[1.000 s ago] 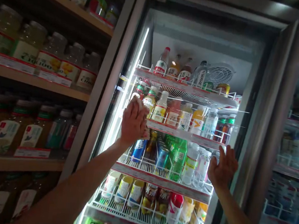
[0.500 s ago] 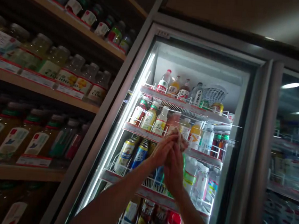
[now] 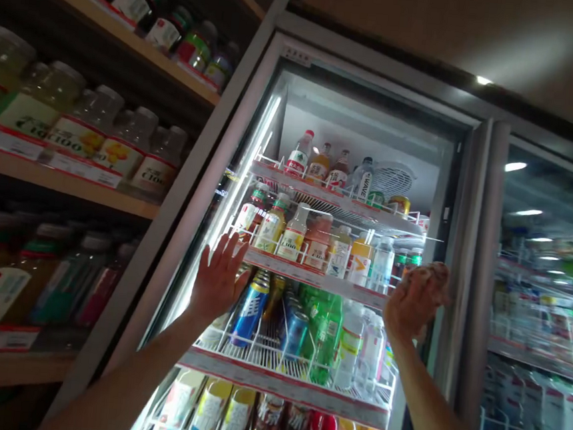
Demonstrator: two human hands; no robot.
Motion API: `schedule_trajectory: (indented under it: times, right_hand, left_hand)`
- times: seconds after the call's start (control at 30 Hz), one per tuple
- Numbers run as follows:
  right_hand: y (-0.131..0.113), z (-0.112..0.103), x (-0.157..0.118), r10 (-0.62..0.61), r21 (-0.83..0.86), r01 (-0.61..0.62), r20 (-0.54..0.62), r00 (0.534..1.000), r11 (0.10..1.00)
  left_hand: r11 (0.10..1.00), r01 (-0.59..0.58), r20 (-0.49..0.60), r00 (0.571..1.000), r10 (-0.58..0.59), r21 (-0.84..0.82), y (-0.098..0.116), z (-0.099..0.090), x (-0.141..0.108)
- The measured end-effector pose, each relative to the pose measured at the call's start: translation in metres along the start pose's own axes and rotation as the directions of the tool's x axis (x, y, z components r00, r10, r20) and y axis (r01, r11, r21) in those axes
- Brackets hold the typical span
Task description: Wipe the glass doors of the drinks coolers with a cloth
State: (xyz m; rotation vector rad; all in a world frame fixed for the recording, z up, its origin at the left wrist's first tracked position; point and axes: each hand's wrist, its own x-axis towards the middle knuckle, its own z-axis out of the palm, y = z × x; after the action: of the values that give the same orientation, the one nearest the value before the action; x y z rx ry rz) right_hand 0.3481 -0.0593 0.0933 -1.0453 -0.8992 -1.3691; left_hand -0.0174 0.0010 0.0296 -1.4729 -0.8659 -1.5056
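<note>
The left hand rests against the glass door of a lit drinks fridge, at about 9 o'clock on the door. Its fingers are spread well apart and point up, and the palm looks flat on the glass. The right hand is at about 3 o'clock on the door, close to its edge. Its fingers are curled together, clamped on what looks like a crumpled pale cloth, mostly hidden in the grip and pressed to the glass.

Behind the glass, wire racks hold rows of bottles and cans. A blue can stands just at 4 o'clock from the left hand, and green bottles stand between the hands, lower down. Wooden shelves of labelled bottles lie at 9 o'clock from the fridge, and a second fridge door is at 3 o'clock.
</note>
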Motion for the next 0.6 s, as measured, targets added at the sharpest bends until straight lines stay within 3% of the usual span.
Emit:
schedule_trajectory:
  times: [0.07, 0.1, 0.17, 0.23, 0.3, 0.37, 0.43, 0.5, 0.6]
  right_hand:
    - [-0.03, -0.003, -0.014, -0.114, 0.062, 0.114, -0.006, 0.993, 0.991]
    - [-0.048, -0.005, -0.024, -0.224, 0.095, 0.219, 0.043, 0.974, 0.971]
    - [-0.076, -0.011, -0.044, -0.458, 0.191, 0.431, 0.137, 0.878, 0.882]
    - [-0.076, -0.016, -0.051, -0.559, 0.24, 0.516, 0.172, 0.811, 0.822]
    - [-0.046, -0.018, -0.042, -0.504, 0.203, 0.473, 0.149, 0.851, 0.858]
    - [-0.008, -0.016, -0.021, -0.358, 0.133, 0.345, 0.091, 0.929, 0.929]
    - [0.014, -0.01, -0.003, -0.171, 0.073, 0.168, 0.034, 0.985, 0.983]
    - [0.002, -0.006, 0.0, -0.098, 0.072, 0.098, 0.004, 0.995, 0.993]
    - [-0.056, -0.012, -0.027, -0.263, 0.14, 0.251, 0.073, 0.962, 0.958]
  left_hand:
    - [1.0, -0.011, -0.005, 1.0, 0.011, 0.004, 0.001, 0.0, 0.001]
    - [1.0, -0.015, -0.004, 1.0, 0.015, 0.001, 0.001, 0.0, 0.002]
    - [1.0, -0.009, 0.001, 1.0, 0.009, -0.017, 0.0, 0.0, 0.002]
    - [0.999, 0.008, 0.012, 1.0, -0.008, -0.039, 0.0, 0.0, 0.002]
    - [0.999, 0.025, 0.024, 0.999, -0.024, -0.047, 0.001, 0.0, 0.001]
    - [0.999, 0.02, 0.021, 1.0, -0.019, -0.031, 0.002, 0.0, 0.001]
    - [1.0, 0.01, 0.011, 1.0, -0.009, -0.012, 0.002, 0.001, 0.001]
    - [1.0, 0.004, 0.004, 1.0, -0.004, -0.011, 0.002, 0.001, 0.001]
    - [0.999, 0.013, 0.01, 1.0, -0.013, -0.044, 0.0, 0.001, 0.001]
